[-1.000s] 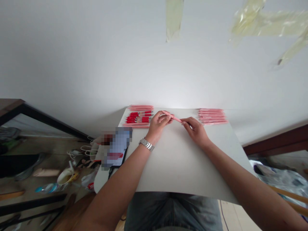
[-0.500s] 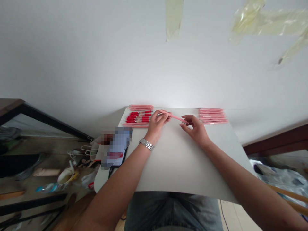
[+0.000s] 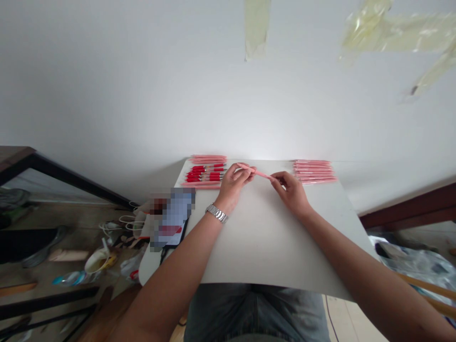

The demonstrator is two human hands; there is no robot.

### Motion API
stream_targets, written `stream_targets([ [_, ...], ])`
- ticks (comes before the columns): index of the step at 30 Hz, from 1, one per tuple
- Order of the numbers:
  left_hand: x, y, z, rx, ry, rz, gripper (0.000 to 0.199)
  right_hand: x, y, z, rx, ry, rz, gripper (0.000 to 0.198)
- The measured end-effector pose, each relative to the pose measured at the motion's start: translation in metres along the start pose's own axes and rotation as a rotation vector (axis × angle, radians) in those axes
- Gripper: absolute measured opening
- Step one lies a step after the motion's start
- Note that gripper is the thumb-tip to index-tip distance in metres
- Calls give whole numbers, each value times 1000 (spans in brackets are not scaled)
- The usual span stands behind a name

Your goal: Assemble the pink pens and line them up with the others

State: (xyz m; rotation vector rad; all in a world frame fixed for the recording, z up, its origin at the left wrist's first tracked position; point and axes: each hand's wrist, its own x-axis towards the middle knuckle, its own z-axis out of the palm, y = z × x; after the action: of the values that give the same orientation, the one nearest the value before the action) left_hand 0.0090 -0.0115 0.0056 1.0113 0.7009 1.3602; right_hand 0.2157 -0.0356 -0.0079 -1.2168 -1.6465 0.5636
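Between my two hands is a pink pen (image 3: 261, 174), held at a slant above the white table (image 3: 270, 237). My left hand (image 3: 235, 179), with a metal watch on its wrist, is closed around the pen's upper left part. The thumb and fingertips of my right hand (image 3: 287, 186) pinch its lower right end. Left of my left hand lie red pens with clear barrels (image 3: 204, 174), between pink pens (image 3: 209, 158) behind and more in front. Beyond my right hand, several pink pens in clear wrapping (image 3: 314, 171) lie side by side.
A phone (image 3: 176, 221), its screen blurred out, rests at the table's left edge with a cable. The wall (image 3: 221, 95) stands right behind the table. On the floor at left are a cup (image 3: 98, 261), a bottle (image 3: 71, 278) and cables. A plastic bag (image 3: 420, 266) is at right.
My right hand's fingers, apart around the pen's end before, have closed in a pinch on it. The pen and my left hand have hardly moved.
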Motion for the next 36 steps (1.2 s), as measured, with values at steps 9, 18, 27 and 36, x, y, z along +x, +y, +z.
stream_targets([
  [9,0,1,1,-14,-10,-5,33,0,-5,-3,-86,-7,3,40],
  [18,1,1,2,-7,-16,18,31,0,-4,-5,-97,-49,35,41],
  [27,1,0,0,22,28,15,31,-2,-2,-2,4,-42,33,40],
  [36,3,0,-1,16,66,14,32,-1,6,1,34,25,14,40],
])
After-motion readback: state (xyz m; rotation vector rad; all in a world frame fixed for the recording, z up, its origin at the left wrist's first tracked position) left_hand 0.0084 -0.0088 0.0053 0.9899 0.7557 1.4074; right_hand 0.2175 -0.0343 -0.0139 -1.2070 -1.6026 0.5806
